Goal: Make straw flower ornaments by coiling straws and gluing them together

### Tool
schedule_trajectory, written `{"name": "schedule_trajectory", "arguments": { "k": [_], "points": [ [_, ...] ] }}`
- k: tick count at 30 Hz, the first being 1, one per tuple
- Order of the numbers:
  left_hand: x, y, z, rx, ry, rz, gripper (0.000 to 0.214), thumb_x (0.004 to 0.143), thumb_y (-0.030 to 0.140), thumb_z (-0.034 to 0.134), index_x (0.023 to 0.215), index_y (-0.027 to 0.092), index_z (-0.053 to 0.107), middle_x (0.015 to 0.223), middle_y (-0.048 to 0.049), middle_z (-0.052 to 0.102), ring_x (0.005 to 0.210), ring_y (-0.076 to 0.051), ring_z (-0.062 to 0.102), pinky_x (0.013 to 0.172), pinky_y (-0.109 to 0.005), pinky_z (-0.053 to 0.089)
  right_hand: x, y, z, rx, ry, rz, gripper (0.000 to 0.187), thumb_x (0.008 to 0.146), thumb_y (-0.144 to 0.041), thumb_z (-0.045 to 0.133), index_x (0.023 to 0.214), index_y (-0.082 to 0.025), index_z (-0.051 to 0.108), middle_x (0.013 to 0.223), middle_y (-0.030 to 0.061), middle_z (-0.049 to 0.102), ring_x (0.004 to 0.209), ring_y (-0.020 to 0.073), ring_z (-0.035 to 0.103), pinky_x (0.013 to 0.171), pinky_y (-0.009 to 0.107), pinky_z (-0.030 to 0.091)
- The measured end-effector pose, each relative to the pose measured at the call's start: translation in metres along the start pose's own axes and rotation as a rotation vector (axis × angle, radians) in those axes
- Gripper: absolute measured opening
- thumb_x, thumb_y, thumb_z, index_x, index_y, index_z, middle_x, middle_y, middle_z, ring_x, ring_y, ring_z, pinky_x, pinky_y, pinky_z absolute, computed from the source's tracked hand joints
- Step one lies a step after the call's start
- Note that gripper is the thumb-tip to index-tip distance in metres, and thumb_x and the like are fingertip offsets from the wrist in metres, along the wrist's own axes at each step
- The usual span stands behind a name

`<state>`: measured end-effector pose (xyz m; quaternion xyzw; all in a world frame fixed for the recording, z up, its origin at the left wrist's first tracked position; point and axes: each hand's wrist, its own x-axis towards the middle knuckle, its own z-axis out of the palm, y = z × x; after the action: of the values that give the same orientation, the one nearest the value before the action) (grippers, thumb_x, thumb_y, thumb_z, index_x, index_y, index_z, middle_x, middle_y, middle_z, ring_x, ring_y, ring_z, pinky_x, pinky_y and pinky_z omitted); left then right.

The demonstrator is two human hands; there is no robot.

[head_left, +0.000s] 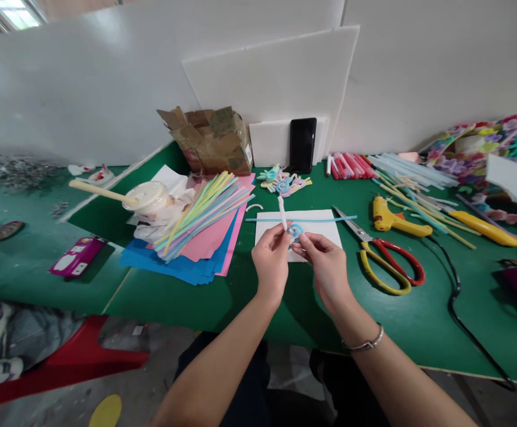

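My left hand (271,256) and my right hand (325,260) meet over a white sheet (325,228) on the green table (249,296). Between the fingertips of both hands is a small blue coiled strip (294,230). My left hand also pinches a white stick (282,212) that points up and away. A long blue strip (300,220) lies across the sheet just beyond the fingers. Both hands are closed in a pinch.
Red and yellow scissors (385,258) lie right of the sheet, with a yellow glue gun (392,218) and its black cable (456,296) beyond. Left are coloured paper sheets (196,252) under pastel strips (205,210), a cardboard box (214,139) and a black phone (302,144).
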<state>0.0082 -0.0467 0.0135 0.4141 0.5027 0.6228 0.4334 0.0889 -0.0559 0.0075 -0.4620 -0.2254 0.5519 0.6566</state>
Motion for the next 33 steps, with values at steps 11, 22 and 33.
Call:
{"name": "schedule_trajectory", "arguments": {
  "k": [11, 22, 33],
  "points": [
    [-0.003, -0.0002, 0.0008, -0.004, 0.029, 0.011, 0.018, 0.075, 0.027, 0.062, 0.088, 0.016, 0.068, 0.095, -0.0077, 0.07, 0.089, -0.019, 0.065, 0.079, -0.029, 0.052, -0.0019, 0.001, 0.0037, 0.087, -0.013, 0.036, 0.024, 0.049, -0.027, 0.082, 0.066, -0.016, 0.07, 0.065, 0.0, 0.068, 0.058, 0.0129, 0.065, 0.069, 0.03, 0.057],
    [-0.0051, 0.0002, 0.0008, 0.069, -0.004, 0.041, 0.017, 0.075, 0.024, 0.062, 0.088, 0.017, 0.069, 0.092, -0.0064, 0.07, 0.085, -0.017, 0.065, 0.074, -0.027, 0.052, 0.0014, 0.0017, 0.0004, 0.016, 0.008, -0.03, 0.02, 0.053, -0.027, 0.08, 0.068, -0.017, 0.071, 0.068, 0.0, 0.069, 0.056, 0.0105, 0.061, 0.063, 0.028, 0.055],
    [-0.0058, -0.003, 0.0023, 0.057, 0.005, 0.015, 0.017, 0.074, 0.023, 0.062, 0.088, 0.016, 0.069, 0.085, -0.0049, 0.071, 0.078, -0.016, 0.065, 0.07, -0.024, 0.052, 0.0056, -0.0041, -0.003, -0.051, -0.039, 0.0, 0.023, 0.052, -0.03, 0.08, 0.068, -0.016, 0.071, 0.068, 0.0004, 0.068, 0.057, 0.0111, 0.06, 0.066, 0.03, 0.054]
  ]
}}
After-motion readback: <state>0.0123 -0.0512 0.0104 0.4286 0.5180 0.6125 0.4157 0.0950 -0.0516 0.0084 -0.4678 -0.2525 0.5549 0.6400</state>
